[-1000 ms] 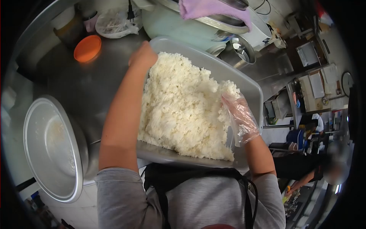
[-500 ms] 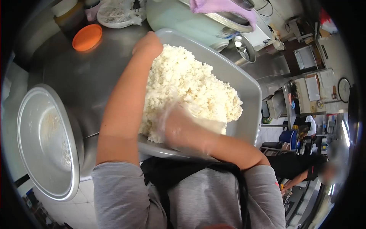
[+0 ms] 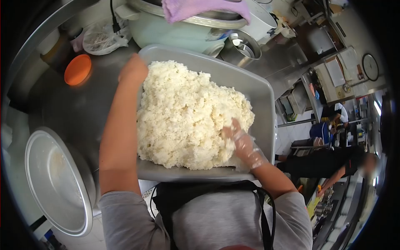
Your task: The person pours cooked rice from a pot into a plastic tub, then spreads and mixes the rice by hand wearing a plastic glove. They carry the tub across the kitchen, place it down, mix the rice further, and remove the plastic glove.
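Note:
A large heap of cooked white rice (image 3: 187,116) fills much of a grey rectangular tub (image 3: 264,108). My left hand (image 3: 134,71) is closed over the tub's far-left rim, its fingers mostly hidden. In a clear plastic glove, my right hand (image 3: 246,146) touches the right side of the rice. Its fingers are apart and slightly bent, with grains sticking to them.
Left of the tub, a metal basin (image 3: 58,183) stands tilted. An orange lid (image 3: 78,70) and a bowl in plastic wrap (image 3: 104,39) are at the back left. Behind the tub are a big pale green pot (image 3: 166,33) and a metal container (image 3: 239,52). A person (image 3: 325,164) works at right.
My right hand has moved from the near middle of the rice to its right side. The view has shifted; my left hand stays on the rim.

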### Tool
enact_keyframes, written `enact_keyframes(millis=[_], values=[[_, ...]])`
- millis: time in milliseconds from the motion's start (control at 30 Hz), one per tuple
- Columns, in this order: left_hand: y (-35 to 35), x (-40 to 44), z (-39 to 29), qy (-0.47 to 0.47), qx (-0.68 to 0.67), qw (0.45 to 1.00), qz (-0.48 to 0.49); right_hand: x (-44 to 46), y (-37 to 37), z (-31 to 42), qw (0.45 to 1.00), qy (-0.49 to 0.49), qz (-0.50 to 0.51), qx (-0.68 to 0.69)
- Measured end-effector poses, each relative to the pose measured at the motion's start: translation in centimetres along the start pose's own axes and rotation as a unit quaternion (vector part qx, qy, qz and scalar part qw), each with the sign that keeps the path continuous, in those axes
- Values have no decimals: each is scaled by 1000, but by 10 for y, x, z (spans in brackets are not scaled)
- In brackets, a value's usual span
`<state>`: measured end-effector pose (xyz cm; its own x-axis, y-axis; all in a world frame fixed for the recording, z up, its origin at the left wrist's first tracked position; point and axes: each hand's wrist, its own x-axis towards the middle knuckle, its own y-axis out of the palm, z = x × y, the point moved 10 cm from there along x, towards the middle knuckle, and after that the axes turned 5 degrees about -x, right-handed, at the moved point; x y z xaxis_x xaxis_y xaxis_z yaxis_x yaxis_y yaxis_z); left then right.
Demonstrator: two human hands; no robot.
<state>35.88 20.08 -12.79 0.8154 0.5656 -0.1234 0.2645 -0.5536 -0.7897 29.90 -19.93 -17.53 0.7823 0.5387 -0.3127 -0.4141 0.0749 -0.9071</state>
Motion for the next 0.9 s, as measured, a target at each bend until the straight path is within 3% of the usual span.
enact_keyframes(millis=[33, 100, 133, 167, 233, 267, 333, 367, 400, 433, 500, 567, 767, 900], values=[[-2, -3, -2, -4, -1, 1000, 1, 9, -18, 19, 968, -150, -128, -155], [-5, -8, -2, -14, 1, 1000, 4, 25, -39, 11, 962, -143, -189, -138], [-2, -10, -1, -15, 9, 1000, 7, 32, -41, -19, 992, 15, -122, 37], [-2, -10, -2, -12, 17, 1000, 9, 28, -24, -46, 961, 170, -51, 213], [-7, -2, 1, -14, 38, 999, -20, 34, -17, -51, 962, 179, -8, 208], [-4, 6, 11, -15, 46, 998, -45, 32, -26, -34, 975, 143, -33, 165], [15, 31, 20, 157, -55, 986, 17, 28, -45, -2, 991, 77, -89, 70], [20, 60, 57, 147, -6, 985, -94, 6, -66, 30, 988, 135, -30, 75], [28, 73, 67, 144, 0, 986, -79, 6, -69, 60, 996, 44, -59, 56], [21, 75, 66, 134, 14, 989, -67, 4, -65, 92, 997, 34, 59, -33], [22, 92, 75, 169, 51, 978, -108, -12, -68, 138, 992, -10, 80, -101], [13, 70, 50, 124, 36, 991, -33, -2, -51, 184, 985, -100, 97, -97], [8, 58, 37, 129, 50, 990, -21, 64, 70, 168, 962, -87, 61, -253], [10, 60, 42, 132, 28, 991, -25, 4, 3, 99, 986, 51, 112, -114]])
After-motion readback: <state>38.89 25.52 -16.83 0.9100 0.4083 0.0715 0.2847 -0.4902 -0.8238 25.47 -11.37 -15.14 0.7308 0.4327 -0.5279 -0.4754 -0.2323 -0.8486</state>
